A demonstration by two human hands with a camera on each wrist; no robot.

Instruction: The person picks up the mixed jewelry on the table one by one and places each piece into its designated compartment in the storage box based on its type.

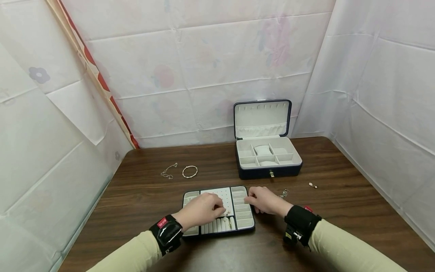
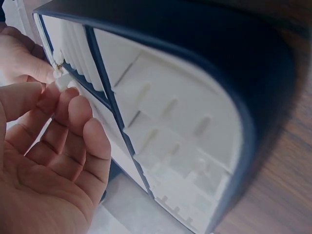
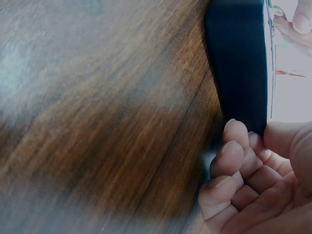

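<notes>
Head view: a dark wooden desk (image 1: 142,196) inside white sheeting carries an open navy jewellery box (image 1: 266,151), its lid upright, well beyond the fingers. Nearer, a flat jewellery tray (image 1: 242,223) with pale compartments lies under both hands. The left hand (image 1: 200,211) rests over the tray's middle, fingers curled together, tips pinching a small earring (image 1: 228,212) just above the ring rolls; the left wrist view shows the thumb and forefinger tips meeting on a tiny pale stud (image 2: 57,73). The right hand (image 1: 266,200) grips the tray's right edge, fingers curled against its dark side wall in the right wrist view. A thin chain (image 1: 283,194) lies just behind the right fingers, a small earring piece (image 1: 313,185) further right. A bangle (image 1: 189,171) and a necklace (image 1: 168,170) lie well beyond the left fingers.
</notes>
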